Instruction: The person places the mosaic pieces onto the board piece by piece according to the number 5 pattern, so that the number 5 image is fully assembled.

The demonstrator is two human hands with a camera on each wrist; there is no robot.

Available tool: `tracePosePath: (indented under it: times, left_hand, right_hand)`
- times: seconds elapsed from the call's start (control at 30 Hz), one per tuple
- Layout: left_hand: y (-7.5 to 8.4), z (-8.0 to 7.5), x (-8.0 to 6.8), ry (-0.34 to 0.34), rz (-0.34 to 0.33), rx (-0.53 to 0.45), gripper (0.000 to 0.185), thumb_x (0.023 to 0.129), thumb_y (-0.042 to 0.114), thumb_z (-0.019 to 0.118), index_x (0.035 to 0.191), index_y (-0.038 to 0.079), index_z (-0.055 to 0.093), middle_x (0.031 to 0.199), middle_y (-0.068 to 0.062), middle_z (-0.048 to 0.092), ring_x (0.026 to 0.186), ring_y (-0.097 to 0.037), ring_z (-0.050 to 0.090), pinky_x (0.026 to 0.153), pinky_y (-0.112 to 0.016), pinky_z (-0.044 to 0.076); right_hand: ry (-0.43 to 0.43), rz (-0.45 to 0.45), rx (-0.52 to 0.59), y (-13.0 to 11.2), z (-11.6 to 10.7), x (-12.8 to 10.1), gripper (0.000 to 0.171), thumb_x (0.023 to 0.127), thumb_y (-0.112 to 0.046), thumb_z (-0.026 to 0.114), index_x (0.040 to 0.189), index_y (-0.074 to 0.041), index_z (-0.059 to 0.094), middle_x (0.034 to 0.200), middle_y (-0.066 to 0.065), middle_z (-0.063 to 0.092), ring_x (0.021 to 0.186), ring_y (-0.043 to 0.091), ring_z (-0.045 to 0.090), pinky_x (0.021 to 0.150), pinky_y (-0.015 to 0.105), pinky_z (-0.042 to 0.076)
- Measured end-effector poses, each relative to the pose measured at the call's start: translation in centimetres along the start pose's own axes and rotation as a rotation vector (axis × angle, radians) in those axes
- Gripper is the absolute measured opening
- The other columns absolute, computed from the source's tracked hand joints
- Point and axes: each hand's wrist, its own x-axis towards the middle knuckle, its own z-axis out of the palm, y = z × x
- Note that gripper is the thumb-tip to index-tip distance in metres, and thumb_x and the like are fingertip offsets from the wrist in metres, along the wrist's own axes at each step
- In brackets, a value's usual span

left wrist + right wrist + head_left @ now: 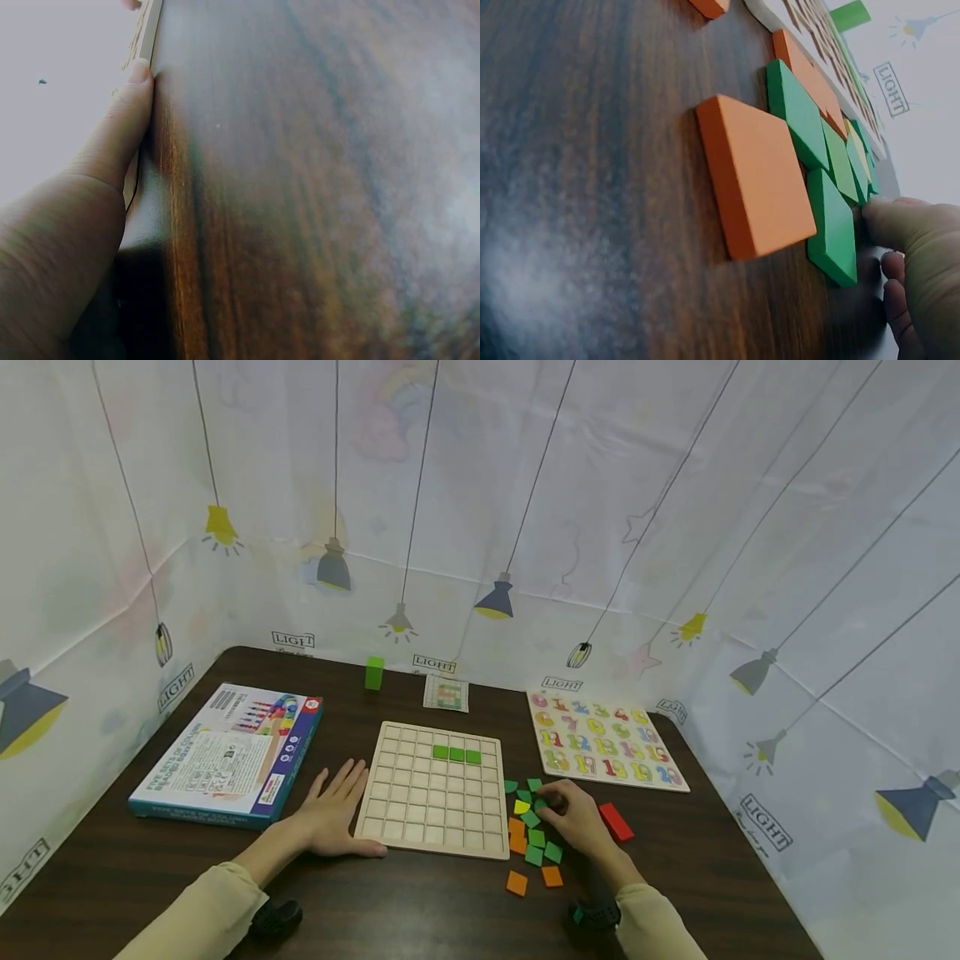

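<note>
A wooden grid board (pixel 431 789) lies on the table, with a row of 3 green tiles (pixel 457 754) in its upper cells. My left hand (pixel 333 814) rests along the board's left side, fingers spread and thumb (pixel 124 112) along the near edge. To the right of the board is a loose group of green, orange and yellow tiles. My right hand (pixel 577 818) reaches into it from the right, thumb and fingers curled about a green tile (pixel 540 805). Close to the right wrist view lie an orange tile (pixel 761 176) and another green tile (pixel 831 229).
At left lies a boxed set (pixel 225 756). A green block (pixel 374 673) and a small pattern card (pixel 446 693) are behind the board. A number puzzle board (pixel 606 739) lies at back right, a red block (pixel 616 822) beside my right hand. Printed curtains surround the table.
</note>
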Motion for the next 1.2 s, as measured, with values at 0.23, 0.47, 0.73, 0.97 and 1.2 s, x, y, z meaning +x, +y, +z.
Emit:
tracePosePath:
  times: [0.23,0.47,0.73,0.97,1.2]
  left_hand:
    - [-0.4,-0.3,-1.1,-0.018,0.008,-0.023,0.131,0.062,0.088,0.050,0.150,-0.001,0.011,0.156,-0.018,0.005,0.142,-0.034,-0.002,0.107,-0.059,-0.006]
    - [-1.8,-0.8,-3.3,0.005,0.012,-0.023,0.128,0.063,0.083,0.056,0.148,-0.005,0.018,0.154,-0.022,0.011,0.141,-0.038,0.003,0.106,-0.061,-0.005]
    - [-0.4,-1.0,-2.3,0.006,0.050,-0.043,0.124,0.067,0.080,0.057,0.147,-0.006,0.019,0.153,-0.024,0.012,0.141,-0.040,0.005,0.106,-0.062,-0.002]
    - [0.3,-0.6,-0.1,0.008,0.029,-0.014,0.129,0.063,0.088,0.048,0.151,0.001,0.014,0.157,-0.016,0.007,0.143,-0.032,0.000,0.108,-0.058,-0.003]
    - [-0.4,0.5,0.5,0.033,0.015,0.007,0.131,0.060,0.090,0.048,0.151,0.003,0.013,0.157,-0.013,0.006,0.143,-0.030,-0.001,0.108,-0.057,-0.004]
  right_hand:
    - [0.051,0.010,0.043,-0.2,1.4,-0.4,0.025,0.079,-0.004,0.075,0.103,-0.009,0.068,0.092,0.002,0.064,0.073,0.011,0.056,0.062,0.028,0.048]
    - [0.090,-0.019,0.121,-1.5,4.7,0.3,0.026,0.080,-0.005,0.074,0.105,-0.006,0.066,0.100,0.003,0.065,0.087,0.018,0.062,0.072,0.035,0.052]
    - [0.089,-0.048,0.139,-3.0,4.7,2.4,0.024,0.083,-0.005,0.072,0.106,-0.006,0.065,0.100,0.000,0.063,0.089,0.018,0.061,0.074,0.036,0.052]
    - [0.087,-0.080,0.126,-4.1,3.5,4.8,0.025,0.083,-0.006,0.072,0.106,-0.003,0.065,0.100,0.006,0.063,0.090,0.020,0.061,0.076,0.038,0.051]
    - [0.079,-0.127,0.118,-5.1,4.3,6.1,0.024,0.084,-0.006,0.071,0.107,-0.002,0.065,0.102,0.009,0.063,0.090,0.023,0.061,0.074,0.038,0.051]
